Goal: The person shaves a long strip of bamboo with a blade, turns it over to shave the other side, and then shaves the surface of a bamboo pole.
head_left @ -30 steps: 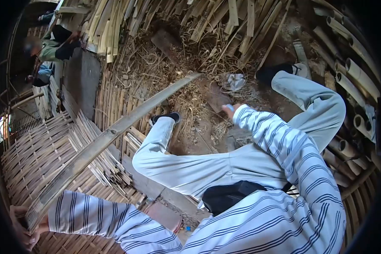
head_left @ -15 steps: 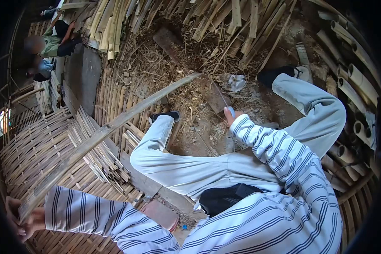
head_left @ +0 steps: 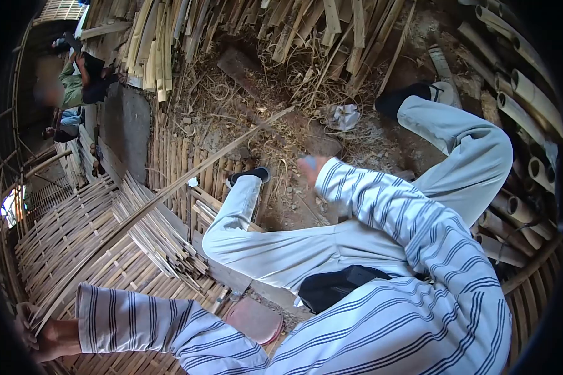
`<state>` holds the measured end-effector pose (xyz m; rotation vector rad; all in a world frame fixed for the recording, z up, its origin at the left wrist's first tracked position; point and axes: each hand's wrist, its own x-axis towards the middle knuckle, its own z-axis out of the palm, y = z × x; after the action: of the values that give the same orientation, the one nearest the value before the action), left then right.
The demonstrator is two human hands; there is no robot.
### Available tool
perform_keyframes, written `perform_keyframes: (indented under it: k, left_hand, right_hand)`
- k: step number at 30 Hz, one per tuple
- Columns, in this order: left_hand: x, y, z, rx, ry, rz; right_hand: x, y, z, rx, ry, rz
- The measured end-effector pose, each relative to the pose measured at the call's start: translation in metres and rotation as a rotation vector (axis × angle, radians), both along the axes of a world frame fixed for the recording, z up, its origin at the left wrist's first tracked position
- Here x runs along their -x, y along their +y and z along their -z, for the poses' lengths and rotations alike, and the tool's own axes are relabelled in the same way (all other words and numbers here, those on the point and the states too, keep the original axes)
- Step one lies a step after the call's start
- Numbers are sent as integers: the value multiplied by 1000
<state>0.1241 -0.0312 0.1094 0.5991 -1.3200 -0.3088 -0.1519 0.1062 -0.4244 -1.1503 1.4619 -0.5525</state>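
Note:
A long bamboo strip [head_left: 162,195] runs diagonally from the lower left to the litter-covered ground in the middle, its narrow edge mostly showing. My left hand [head_left: 39,334] is closed around its near end at the lower left, partly lost in the dark rim of the view. My right hand [head_left: 311,170], blurred by motion, is closed on a tool with a bluish handle [head_left: 309,162], to the right of the strip's far end and apart from it. The tool's blade cannot be made out.
Split bamboo [head_left: 313,25] is piled at the top, above curly shavings [head_left: 281,134]. Bamboo poles [head_left: 532,115] lie on the right. Woven bamboo [head_left: 69,225] and a bundle of slats [head_left: 162,237] are on the left. People [head_left: 75,84] sit at the upper left.
My right hand has moved left and slightly up with the tool. The strip has turned from its broad face toward its edge. My left hand has shifted slightly.

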Motion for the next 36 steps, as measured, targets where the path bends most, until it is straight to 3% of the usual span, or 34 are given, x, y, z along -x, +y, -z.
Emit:
perform_keyframes:
  k: [1,2,3,5,8,10,13,16,17,19,21,22,25,28,30,33,36]
  left_hand:
    - [2,1,1,-36,-6,69]
    - [-9,2,-7,-119,-5,205]
    - [-15,1,-11,-207,-9,341]
    - [-2,-4,-3,-125,-22,175]
    - [6,-15,8,-30,-31,-152]
    - [4,-21,13,28,-30,-286]
    - [-2,-25,17,58,-10,-304]
    - [-9,-24,23,29,42,-231]
    - [-12,-22,25,21,58,-206]
    - [-21,-15,20,-6,64,-137]
    - [-40,-7,10,-68,32,-27]
    - [-51,-5,4,-113,5,38]
    - [-67,2,0,-264,-23,399]
    - [-73,11,6,-211,8,477]
    - [-77,16,2,-204,-9,493]
    - [-80,18,-2,-185,-13,534]
    - [-82,19,-3,-190,-11,591]
  right_hand:
    - [-2,-2,42,-288,120,113]
    - [-5,3,118,-446,303,104]
    - [7,8,126,-485,281,133]
    - [15,7,130,-505,250,183]
    - [-10,0,121,-483,204,174]
    - [-9,-7,77,-317,99,41]
    - [-6,-8,16,-239,33,3]
    - [-12,-9,31,-284,219,-30]
    - [-4,-9,37,-324,124,-43]
    - [-1,-2,94,-476,264,97]
    - [11,3,121,-449,340,199]
    - [14,0,130,-486,377,135]
    - [15,-10,106,-418,310,97]
    - [15,-20,42,-283,111,-71]
    - [10,-23,9,-284,142,-170]
    - [-2,-12,22,-258,246,-91]
    - [-2,-9,97,-294,263,28]
